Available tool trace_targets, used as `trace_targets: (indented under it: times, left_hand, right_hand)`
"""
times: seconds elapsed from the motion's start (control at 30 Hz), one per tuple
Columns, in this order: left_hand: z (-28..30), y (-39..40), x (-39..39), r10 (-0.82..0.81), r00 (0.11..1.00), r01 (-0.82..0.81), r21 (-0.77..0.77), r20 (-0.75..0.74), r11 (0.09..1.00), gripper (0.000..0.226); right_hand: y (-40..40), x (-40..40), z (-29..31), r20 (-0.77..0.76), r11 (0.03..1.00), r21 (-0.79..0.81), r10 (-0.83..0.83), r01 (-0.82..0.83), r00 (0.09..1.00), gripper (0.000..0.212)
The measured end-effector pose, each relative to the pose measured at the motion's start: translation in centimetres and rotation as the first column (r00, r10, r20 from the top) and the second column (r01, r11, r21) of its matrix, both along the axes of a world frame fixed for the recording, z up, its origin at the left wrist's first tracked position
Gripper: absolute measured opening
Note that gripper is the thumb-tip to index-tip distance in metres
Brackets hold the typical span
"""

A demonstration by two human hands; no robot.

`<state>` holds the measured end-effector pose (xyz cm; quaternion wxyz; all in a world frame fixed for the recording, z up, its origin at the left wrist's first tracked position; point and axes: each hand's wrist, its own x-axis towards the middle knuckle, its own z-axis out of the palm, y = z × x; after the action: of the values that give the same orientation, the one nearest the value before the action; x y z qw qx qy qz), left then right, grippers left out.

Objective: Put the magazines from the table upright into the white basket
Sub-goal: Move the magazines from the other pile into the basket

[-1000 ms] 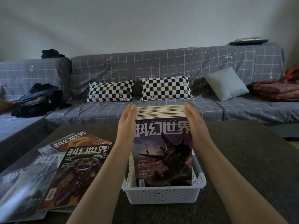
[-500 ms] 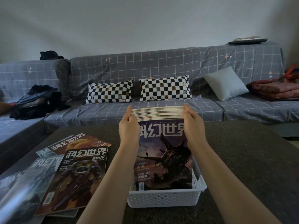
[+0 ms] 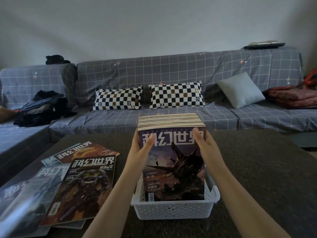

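Note:
A thick stack of magazines (image 3: pixel 173 170) stands upright in the white perforated basket (image 3: pixel 173 210), its purple spaceship cover facing me. My left hand (image 3: pixel 143 148) grips the stack's upper left edge, thumb on the cover. At the upper right edge my right hand (image 3: pixel 204 143) holds the stack with its thumb on the cover too. Several more magazines (image 3: pixel 82 188) lie flat and overlapping on the dark table (image 3: pixel 257 169) to the left of the basket.
Behind the table runs a grey checked sofa (image 3: pixel 171 74) with two checkered pillows (image 3: pixel 118 98), a pale cushion (image 3: pixel 240 90), dark clothes (image 3: pixel 42 107) at left and a folded red blanket (image 3: pixel 293 97) at right.
Both hands slid from flat against the stack's sides to gripping its upper corners with thumbs on the front cover. The stack now leans slightly back in the basket.

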<state>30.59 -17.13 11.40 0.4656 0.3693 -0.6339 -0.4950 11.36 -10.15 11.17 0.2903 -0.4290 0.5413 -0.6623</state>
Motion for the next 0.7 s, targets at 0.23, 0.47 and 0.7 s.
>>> trace_targets:
  times: [0.23,0.47,0.7]
  left_hand:
    - [-3.1,0.3,0.5,-0.044,0.999,0.042,0.056,0.030,0.998,0.082]
    - [-3.5,0.1,0.6,-0.025,0.998,0.023,0.046,0.051,0.999,0.081]
    - [-6.3,0.3,1.2,-0.091,0.991,0.068,0.205,0.102,0.976,0.068]
  right_hand:
    - [0.6,0.1,-2.7,-0.168,0.995,0.069,-0.066,0.078,0.984,0.053]
    - [0.9,0.0,-3.2,-0.247,0.988,0.094,-0.093,0.119,0.965,0.053]
    - [1.5,-0.1,-5.1,-0.228,0.974,0.226,0.042,0.011,0.973,0.068]
